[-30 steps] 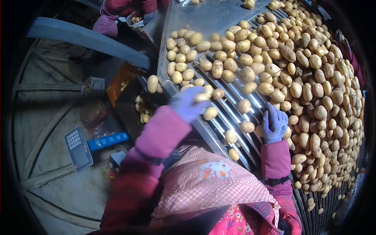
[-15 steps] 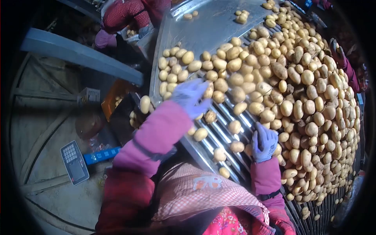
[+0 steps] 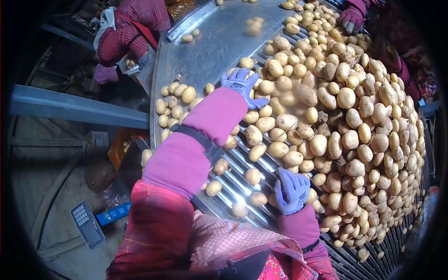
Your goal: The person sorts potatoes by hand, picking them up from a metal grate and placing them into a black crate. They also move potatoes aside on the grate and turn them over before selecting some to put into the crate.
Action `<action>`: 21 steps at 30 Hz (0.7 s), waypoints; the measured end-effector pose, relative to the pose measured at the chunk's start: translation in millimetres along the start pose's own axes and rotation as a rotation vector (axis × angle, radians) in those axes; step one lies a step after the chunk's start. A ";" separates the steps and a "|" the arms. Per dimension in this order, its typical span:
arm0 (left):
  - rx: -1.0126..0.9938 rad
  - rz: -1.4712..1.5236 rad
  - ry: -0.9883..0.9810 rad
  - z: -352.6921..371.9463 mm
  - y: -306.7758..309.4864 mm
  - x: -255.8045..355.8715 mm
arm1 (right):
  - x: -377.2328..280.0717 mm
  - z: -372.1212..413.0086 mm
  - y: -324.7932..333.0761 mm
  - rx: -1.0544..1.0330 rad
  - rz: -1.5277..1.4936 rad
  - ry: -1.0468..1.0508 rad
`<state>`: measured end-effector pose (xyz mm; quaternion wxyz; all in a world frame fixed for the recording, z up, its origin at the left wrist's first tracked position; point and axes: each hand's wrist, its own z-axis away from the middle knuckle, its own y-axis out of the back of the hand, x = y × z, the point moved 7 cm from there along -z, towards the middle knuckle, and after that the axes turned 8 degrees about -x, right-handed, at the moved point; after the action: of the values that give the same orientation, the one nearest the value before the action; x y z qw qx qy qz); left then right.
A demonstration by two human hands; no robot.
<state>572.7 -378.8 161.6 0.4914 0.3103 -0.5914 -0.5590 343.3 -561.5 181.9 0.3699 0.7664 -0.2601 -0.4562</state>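
Sleeves come first, pink and quilted over a red-checked jacket, and just beyond them the right hand (image 3: 291,190) in its blue knitted work glove lies at the near edge of the heap of pale yellow-brown potatoes (image 3: 346,98). Its fingers are a little apart and draped over two or three tubers; whether anything is gripped under the palm cannot be told. Beside it the shiny steel roller bars of the sorting table (image 3: 235,173) show bare, with a few small potatoes scattered loose between them. Further out the left hand (image 3: 242,86), gloved the same, reaches across to the far left edge of the heap. Its fingers are spread wide and flat on the tubers, clamped on nothing. This looks like sorting in mid-sweep: both hands are feeling over the crop, neither lifting. A pick from here would call for closing the fingers round one potato without dragging its neighbours. Past the left hand lies the smooth grey steel sheet (image 3: 214,42), and beyond its corner a co-worker in red-checked clothing (image 3: 135,28) bends over — another person's glove (image 3: 352,17) shows at the far end.
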 end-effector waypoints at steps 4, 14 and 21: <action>0.001 0.021 -0.183 31.2 2.3 -5.3 | 0.1 -1.8 1.2 -0.016 -0.018 0.023; -0.045 -0.042 -0.193 168.0 24.7 39.9 | 2.1 5.1 2.4 -0.005 -0.065 0.028; -0.031 -0.032 -0.353 201.7 -22.0 82.2 | -0.3 10.7 -4.2 -0.022 0.015 0.014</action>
<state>354.7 -386.4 181.4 0.3759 0.2091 -0.6548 -0.6214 333.9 -562.3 175.3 0.3832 0.7636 -0.2583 -0.4510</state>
